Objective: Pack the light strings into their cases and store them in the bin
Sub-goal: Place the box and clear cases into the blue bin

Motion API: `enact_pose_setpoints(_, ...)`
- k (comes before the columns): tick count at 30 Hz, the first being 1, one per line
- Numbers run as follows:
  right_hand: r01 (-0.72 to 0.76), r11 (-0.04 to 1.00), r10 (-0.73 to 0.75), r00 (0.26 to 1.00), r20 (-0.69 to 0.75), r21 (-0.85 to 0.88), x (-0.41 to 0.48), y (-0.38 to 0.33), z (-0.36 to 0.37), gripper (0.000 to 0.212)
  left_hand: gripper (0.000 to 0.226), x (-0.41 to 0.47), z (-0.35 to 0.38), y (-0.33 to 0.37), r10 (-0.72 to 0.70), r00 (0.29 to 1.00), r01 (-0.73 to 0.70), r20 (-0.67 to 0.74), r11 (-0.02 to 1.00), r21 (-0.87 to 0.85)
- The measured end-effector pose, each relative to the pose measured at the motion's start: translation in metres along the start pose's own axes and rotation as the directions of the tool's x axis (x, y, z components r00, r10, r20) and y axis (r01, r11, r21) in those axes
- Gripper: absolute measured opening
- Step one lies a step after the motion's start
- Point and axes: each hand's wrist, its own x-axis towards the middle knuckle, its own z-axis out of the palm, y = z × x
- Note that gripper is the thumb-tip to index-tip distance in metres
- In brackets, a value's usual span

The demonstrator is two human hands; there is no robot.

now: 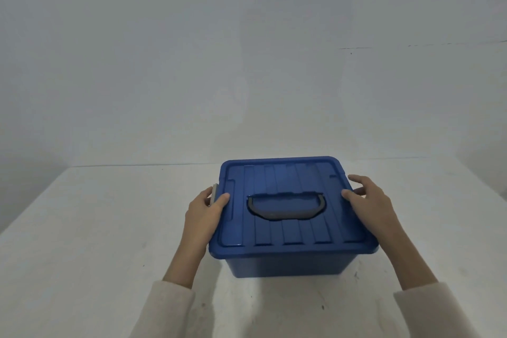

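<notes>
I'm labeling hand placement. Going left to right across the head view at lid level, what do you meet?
Left hand gripping the grey latch → dark handle sunk in the blue lid → right hand resting at the lid's right edge.

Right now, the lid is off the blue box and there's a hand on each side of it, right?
No, the lid is on the blue box, shut; the head view shows it. A hand is on each side: the left hand holds the grey clip, the right hand touches the lid's edge.
</notes>
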Motion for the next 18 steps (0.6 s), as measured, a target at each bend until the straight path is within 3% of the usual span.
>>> enact_pose_setpoints(5, -0.057, 0.995, 0.055, 0.998, 0.023, 0.081, -0.001, 0.001, 0.0, 0.04, 0.016, -0.004, 0.001, 0.001, -0.084, 0.996, 0.087, 0.02, 0.978, -0.188)
enact_pose_setpoints(7, -0.054, 0.995, 0.052, 0.998, 0.023, 0.088, -0.002, 0.002, 0.001, 0.039, 0.014, -0.002, 0.002, 0.0, 0.016, 0.998, -0.022, -0.064, 0.996, -0.092)
enact_pose_setpoints(9, -0.049, 0.995, 0.048, 0.999, 0.018, 0.086, -0.002, 0.001, 0.001, 0.037, 0.01, -0.003, 0.003, 0.001, 0.18, 0.977, -0.167, -0.115, 0.98, 0.109)
enact_pose_setpoints(11, -0.038, 0.997, 0.037, 0.999, 0.018, 0.067, -0.001, 0.001, 0.001, 0.036, 0.015, -0.005, 0.002, 0.003, 0.267, 0.96, -0.243, -0.085, 0.945, 0.221)
enact_pose_setpoints(14, -0.031, 0.998, 0.031, 0.999, 0.011, 0.054, 0.0, 0.002, 0.003, 0.034, 0.034, -0.007, -0.004, 0.002, 0.219, 0.973, -0.229, 0.068, 0.945, 0.234)
enact_pose_setpoints(16, -0.034, 0.998, 0.033, 0.999, 0.008, 0.058, 0.0, 0.002, 0.003, 0.034, 0.055, -0.01, -0.007, -0.003, 0.171, 0.975, -0.193, 0.144, 0.968, 0.158)
enact_pose_setpoints(18, -0.033, 0.998, 0.033, 0.999, 0.01, 0.059, 0.0, 0.002, 0.003, 0.035, 0.06, -0.013, -0.007, -0.008, 0.169, 0.972, -0.175, 0.165, 0.984, 0.018)
